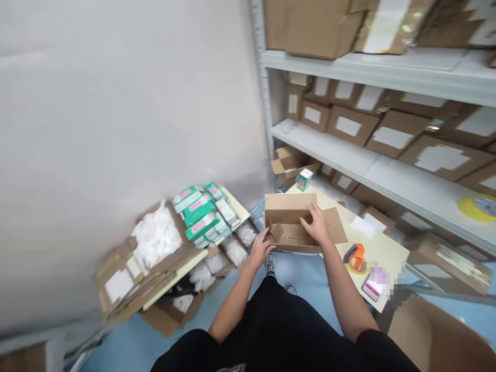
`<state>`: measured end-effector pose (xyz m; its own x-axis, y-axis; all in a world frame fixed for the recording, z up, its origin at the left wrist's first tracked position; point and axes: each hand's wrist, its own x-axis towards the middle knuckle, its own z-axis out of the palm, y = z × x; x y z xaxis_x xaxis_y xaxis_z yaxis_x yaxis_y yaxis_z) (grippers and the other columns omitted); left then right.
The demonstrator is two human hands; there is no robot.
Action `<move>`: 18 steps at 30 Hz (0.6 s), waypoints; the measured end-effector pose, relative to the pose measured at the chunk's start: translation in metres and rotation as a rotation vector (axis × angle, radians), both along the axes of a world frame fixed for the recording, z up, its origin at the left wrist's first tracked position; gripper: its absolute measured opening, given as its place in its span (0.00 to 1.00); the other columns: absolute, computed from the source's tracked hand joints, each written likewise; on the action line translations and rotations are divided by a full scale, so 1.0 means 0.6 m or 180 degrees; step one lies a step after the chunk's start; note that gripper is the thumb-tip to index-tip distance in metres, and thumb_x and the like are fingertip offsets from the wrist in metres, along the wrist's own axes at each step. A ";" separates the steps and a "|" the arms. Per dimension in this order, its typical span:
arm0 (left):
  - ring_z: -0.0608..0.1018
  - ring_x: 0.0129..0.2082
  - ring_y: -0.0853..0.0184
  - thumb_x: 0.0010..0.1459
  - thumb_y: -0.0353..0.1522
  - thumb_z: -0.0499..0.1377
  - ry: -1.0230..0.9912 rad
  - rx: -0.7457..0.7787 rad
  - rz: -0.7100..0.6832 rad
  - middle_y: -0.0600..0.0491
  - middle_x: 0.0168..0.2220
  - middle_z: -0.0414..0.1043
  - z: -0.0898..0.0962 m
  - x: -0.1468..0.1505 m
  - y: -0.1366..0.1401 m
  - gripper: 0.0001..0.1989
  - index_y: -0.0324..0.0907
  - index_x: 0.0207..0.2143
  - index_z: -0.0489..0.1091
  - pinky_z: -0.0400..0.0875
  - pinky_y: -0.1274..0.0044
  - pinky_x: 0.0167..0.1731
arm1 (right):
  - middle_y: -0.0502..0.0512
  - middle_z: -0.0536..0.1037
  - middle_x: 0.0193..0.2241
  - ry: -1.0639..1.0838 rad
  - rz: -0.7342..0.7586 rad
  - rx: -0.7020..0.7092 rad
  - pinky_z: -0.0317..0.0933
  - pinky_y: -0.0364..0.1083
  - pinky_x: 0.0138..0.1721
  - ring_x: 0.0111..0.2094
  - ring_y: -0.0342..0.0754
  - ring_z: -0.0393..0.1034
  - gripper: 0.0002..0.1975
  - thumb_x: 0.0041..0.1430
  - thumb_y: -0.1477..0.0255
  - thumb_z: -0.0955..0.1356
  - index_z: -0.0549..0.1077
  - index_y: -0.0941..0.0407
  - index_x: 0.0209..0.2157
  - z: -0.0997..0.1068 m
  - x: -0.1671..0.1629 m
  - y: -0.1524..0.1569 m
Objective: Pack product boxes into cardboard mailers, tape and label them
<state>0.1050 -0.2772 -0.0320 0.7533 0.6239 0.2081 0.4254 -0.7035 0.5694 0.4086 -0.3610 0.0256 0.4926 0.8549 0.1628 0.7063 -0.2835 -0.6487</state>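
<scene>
- Step in hand (judged): two-handed handling of the open cardboard carton (290,216), top flaps folded outward.
- Carton position: in front of the body, between the two tables; its right flap (336,226) lies out over the right-hand table (382,256).
- Left hand (262,249): at the near left corner, fingers bent toward the wall; whether they grip cannot be told.
- Right hand (316,225): over the right end, thumb and fingers spread, not closed.
- Adjacent: orange tape dispenser (357,256) on the right-hand table, apart from both hands.
- Next move (judged): calls for firm, matched holds on both ends, keeping fingers clear of the flaps.
</scene>
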 end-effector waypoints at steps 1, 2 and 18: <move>0.68 0.68 0.53 0.69 0.36 0.61 0.0004 0.0011 0.0161 0.43 0.73 0.57 0.005 -0.034 -0.017 0.10 0.42 0.37 0.80 0.69 0.56 0.65 | 0.61 0.57 0.74 0.0006 0.0200 0.0021 0.46 0.63 0.75 0.75 0.64 0.48 0.35 0.67 0.58 0.66 0.61 0.53 0.72 0.006 -0.024 0.017; 0.68 0.68 0.53 0.69 0.36 0.61 0.0010 0.0029 0.0327 0.43 0.73 0.57 0.010 -0.068 -0.035 0.10 0.42 0.37 0.79 0.69 0.57 0.65 | 0.61 0.56 0.74 0.0008 0.0410 0.0051 0.46 0.63 0.75 0.75 0.64 0.48 0.36 0.67 0.58 0.66 0.61 0.52 0.72 0.013 -0.049 0.035; 0.71 0.67 0.48 0.67 0.37 0.62 0.0247 -0.0054 0.2778 0.46 0.73 0.60 0.000 -0.589 -0.310 0.08 0.47 0.39 0.82 0.71 0.55 0.63 | 0.61 0.62 0.72 0.0075 0.2760 0.0144 0.57 0.59 0.70 0.71 0.60 0.58 0.33 0.65 0.60 0.70 0.66 0.52 0.69 0.021 -0.662 0.237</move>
